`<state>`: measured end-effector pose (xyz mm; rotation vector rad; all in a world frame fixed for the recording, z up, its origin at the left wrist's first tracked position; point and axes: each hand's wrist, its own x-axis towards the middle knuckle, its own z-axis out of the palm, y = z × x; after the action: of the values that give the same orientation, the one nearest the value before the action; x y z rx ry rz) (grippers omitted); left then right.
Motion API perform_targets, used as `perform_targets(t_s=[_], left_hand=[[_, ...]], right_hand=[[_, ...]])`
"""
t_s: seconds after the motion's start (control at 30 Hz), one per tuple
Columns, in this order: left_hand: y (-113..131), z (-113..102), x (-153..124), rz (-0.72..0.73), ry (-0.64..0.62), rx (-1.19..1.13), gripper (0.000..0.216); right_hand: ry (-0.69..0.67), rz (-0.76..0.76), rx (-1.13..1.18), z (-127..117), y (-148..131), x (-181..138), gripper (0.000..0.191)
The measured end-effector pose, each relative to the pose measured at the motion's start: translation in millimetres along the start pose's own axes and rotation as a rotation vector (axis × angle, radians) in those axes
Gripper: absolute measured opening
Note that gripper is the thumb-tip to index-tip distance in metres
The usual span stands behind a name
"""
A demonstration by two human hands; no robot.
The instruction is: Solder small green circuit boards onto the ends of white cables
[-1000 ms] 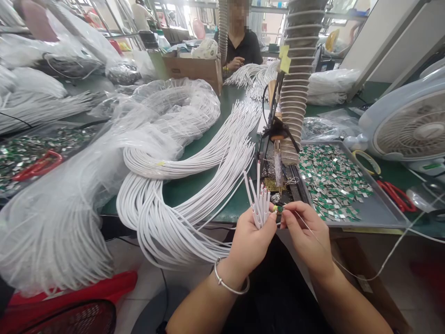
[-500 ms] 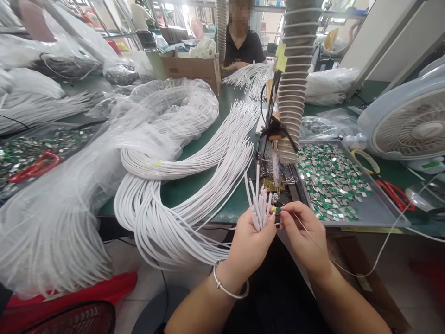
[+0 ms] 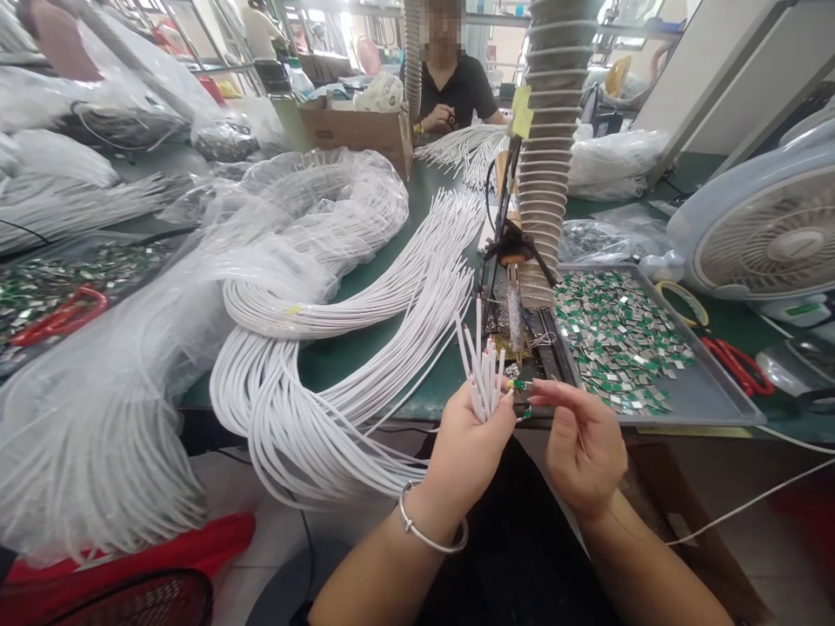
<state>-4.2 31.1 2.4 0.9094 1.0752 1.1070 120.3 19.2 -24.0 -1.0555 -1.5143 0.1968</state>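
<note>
My left hand [image 3: 470, 448] is closed around a bunch of white cables [image 3: 484, 374], their cut ends pointing up. At its thumb tip, a small green circuit board [image 3: 520, 384] sticks out to the right; another small board [image 3: 527, 412] hangs just below it. My right hand [image 3: 584, 448] is beside them, its outstretched index fingertip at the board's metal end and its thumb bent in. A thin solder wire [image 3: 750, 506] trails from behind the right wrist; its part inside the fingers is mostly hidden. A soldering iron [image 3: 515, 309] hangs tip-down on a stand just beyond the hands.
Long bundles of white cables [image 3: 313, 409] lie at left, partly in clear plastic [image 3: 241, 252]. At right are a grey tray [image 3: 711, 404] of small boards, red-handled scissors [image 3: 737, 365] and a fan [image 3: 783, 217]. A ribbed duct [image 3: 548, 156] hangs ahead; a co-worker [image 3: 460, 91] sits opposite.
My right hand has drawn back a little to the right and its pinch near the board has loosened. The solder wire hangs lower. The co-worker's hand has risen.
</note>
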Motion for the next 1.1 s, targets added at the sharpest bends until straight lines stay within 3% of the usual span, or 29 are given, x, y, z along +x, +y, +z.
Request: perform_targets(t_s=[0.23,1.1], left_hand=[[1.2,0.3,0.0,-0.010,-0.014,-0.066,0.013],[3.8,2.1,1.2,-0.017,-0.010,-0.087,0.013]], right_hand=[[-0.091,-0.151,-0.047,-5.4,-0.2,6.0,0.028],[-0.046,-0.155,-0.085,0.6,0.5,7.7,0.028]])
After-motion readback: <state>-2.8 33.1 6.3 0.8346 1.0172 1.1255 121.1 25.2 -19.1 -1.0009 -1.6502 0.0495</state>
